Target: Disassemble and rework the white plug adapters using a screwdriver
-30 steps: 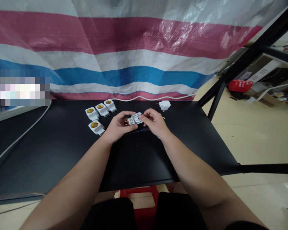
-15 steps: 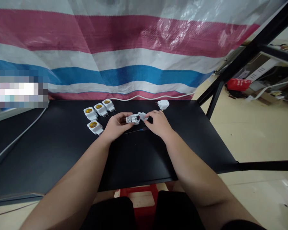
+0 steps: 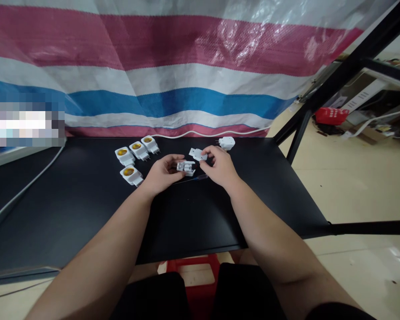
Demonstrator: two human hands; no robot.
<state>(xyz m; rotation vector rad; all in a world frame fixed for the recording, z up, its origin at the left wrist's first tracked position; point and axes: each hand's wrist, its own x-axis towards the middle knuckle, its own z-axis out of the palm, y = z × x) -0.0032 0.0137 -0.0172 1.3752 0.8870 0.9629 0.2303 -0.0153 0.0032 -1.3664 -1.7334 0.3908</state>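
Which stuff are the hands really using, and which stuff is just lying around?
Being used:
- opened white plug casing, in the left hand
- loose white cover, by the right hand
- probably the thin screwdriver

Just lying around:
- four lamp-socket adapters
- closed white adapter
- striped tarp
- red stool

left hand (image 3: 163, 174): fingers curled inward | right hand (image 3: 220, 167): fingers bent, forward

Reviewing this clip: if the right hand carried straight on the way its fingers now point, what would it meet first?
The white plastic cover piece at the fingertips of the right hand. The fingers seem to touch its right end or sit very close to it, though depth is hard to judge from this view.
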